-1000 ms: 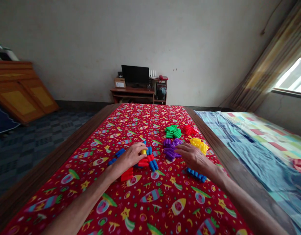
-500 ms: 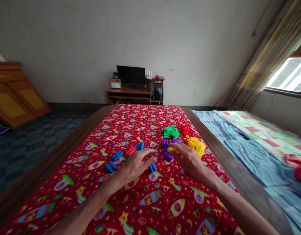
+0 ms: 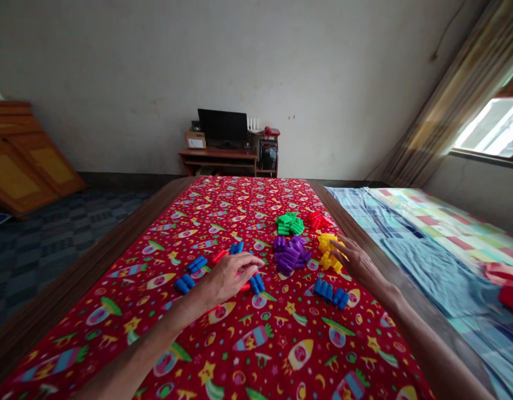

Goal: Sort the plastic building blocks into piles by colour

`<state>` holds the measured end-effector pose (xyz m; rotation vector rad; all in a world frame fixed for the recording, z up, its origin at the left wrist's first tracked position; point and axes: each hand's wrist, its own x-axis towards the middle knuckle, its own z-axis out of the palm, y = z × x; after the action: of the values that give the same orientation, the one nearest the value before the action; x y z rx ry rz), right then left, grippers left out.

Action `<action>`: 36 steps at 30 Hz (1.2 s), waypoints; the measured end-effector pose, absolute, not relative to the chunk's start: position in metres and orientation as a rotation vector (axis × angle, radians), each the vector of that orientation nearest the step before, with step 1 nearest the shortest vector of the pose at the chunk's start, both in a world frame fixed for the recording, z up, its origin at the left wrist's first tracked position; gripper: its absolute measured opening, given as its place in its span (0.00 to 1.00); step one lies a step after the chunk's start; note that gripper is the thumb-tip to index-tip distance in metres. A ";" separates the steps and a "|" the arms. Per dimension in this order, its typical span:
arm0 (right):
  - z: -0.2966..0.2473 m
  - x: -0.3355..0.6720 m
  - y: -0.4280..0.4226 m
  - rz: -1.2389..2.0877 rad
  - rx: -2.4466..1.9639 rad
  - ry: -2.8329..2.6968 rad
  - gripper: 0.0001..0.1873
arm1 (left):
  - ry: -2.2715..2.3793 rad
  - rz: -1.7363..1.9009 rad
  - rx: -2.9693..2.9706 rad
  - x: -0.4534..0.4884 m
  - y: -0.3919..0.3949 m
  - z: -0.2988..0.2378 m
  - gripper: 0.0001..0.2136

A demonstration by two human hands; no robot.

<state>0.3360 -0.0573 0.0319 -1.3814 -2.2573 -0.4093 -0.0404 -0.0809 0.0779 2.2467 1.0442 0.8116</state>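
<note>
My left hand [image 3: 229, 275] hovers over a loose scatter of toy building blocks, its fingers reaching right and its thumb a little apart. Around it lie several blue blocks [image 3: 197, 264] and a red block [image 3: 219, 256], some partly covered by the hand. My right hand [image 3: 357, 260] is at the pile of yellow blocks [image 3: 328, 244], fingers stretched over its right side. Between the hands sits a heap of purple blocks [image 3: 290, 254]. Nearer me, below the yellow pile, blue blocks [image 3: 331, 293] lie in a short row.
Green blocks [image 3: 289, 223] and red blocks [image 3: 318, 220] form piles farther back. A red patterned cloth [image 3: 256, 203] covers the wooden-edged table [image 3: 158, 201]. Beyond stands a desk [image 3: 223, 154] with a monitor [image 3: 223, 126]. To the right is a bed [image 3: 423, 250].
My right hand has moved right from above the purple heap to the yellow pile, bringing a yellow block with it. The blue row under it now shows. My left hand has barely shifted.
</note>
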 end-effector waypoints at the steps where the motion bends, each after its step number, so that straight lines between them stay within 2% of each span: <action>1: 0.033 0.334 -0.061 -0.420 -1.381 -2.252 0.20 | 1.048 0.806 2.247 -0.040 -0.081 0.078 0.12; 9: 0.028 0.312 -0.065 -0.574 -1.370 -2.311 0.23 | 1.042 0.786 2.288 -0.040 -0.080 0.075 0.13; 20: 0.017 0.329 -0.054 -0.452 -1.371 -2.220 0.23 | 1.063 0.809 2.331 -0.044 -0.079 0.079 0.12; 28: 0.051 0.306 -0.066 -0.445 -1.255 -2.191 0.20 | 1.249 0.787 2.485 -0.082 -0.057 0.086 0.14; 32: 0.080 0.260 -0.079 -0.270 -1.043 -2.296 0.17 | 1.452 0.638 2.385 -0.120 -0.035 0.075 0.17; 36: 0.081 0.188 -0.092 -0.025 -0.849 -2.552 0.13 | 1.554 0.534 2.358 -0.140 -0.021 0.041 0.18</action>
<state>0.1880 -0.0923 0.0810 -0.8492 -2.5516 -0.0250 -0.1403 -0.0208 0.0408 2.3577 1.5537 0.5336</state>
